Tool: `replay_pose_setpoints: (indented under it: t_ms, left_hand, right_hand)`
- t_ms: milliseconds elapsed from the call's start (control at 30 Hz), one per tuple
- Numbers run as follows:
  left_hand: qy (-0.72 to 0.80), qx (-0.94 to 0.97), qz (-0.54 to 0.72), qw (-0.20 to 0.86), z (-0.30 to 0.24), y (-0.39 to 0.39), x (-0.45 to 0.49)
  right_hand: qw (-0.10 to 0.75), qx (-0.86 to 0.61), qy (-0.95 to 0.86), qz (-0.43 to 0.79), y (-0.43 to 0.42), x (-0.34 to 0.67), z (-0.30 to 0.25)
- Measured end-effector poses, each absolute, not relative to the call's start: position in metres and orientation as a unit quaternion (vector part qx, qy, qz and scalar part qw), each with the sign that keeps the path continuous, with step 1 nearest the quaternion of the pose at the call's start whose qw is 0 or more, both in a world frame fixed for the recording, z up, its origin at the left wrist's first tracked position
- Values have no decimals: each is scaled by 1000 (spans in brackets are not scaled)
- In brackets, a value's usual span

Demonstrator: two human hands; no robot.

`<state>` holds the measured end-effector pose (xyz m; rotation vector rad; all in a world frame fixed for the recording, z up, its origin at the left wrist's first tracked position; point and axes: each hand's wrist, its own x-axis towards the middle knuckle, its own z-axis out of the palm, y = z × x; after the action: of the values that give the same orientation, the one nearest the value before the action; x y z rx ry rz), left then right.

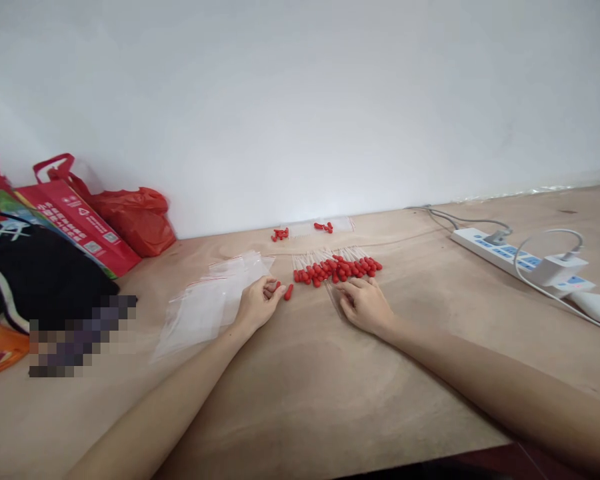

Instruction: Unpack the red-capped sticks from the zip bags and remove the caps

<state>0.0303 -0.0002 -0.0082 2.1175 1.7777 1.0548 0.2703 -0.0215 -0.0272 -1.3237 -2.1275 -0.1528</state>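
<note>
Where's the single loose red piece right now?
Head view, centre: the loose red piece lies on the table beside the left hand, just short of the red-tipped sticks.

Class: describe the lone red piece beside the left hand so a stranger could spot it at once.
Find the wooden table, then the row of red-tipped sticks lying across its middle. Left of that row, between the left hand and the right hand, lies one red piece. Unlike the others, it sits alone on bare wood, outside the row.
</note>
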Motion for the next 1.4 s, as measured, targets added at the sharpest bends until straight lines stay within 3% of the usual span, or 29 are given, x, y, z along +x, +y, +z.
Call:
replay_pose_setpoints:
  t_ms: [400, 633, 1033, 1233, 1400]
  left_hand:
    - [586, 721, 358, 88, -8, 4, 31]
    - [555, 762, 333, -30, -3, 6, 39]
    - [536, 772, 335, -64, -3, 27, 74]
    - [529, 720, 440, -90, -4, 0, 52]
    - [439, 803, 394, -91, -4, -27, 36]
  right_hand:
    - [254, -460, -849, -51, -27, 268, -17]
    - [307, -497, -811, -21, -26, 270, -17]
    - [403, -514, -757, 6, -16, 284, -24]
    - [425, -482, -766, -2, -15, 284, -25]
    - [427, -423, -796, -66, -16, 286, -25]
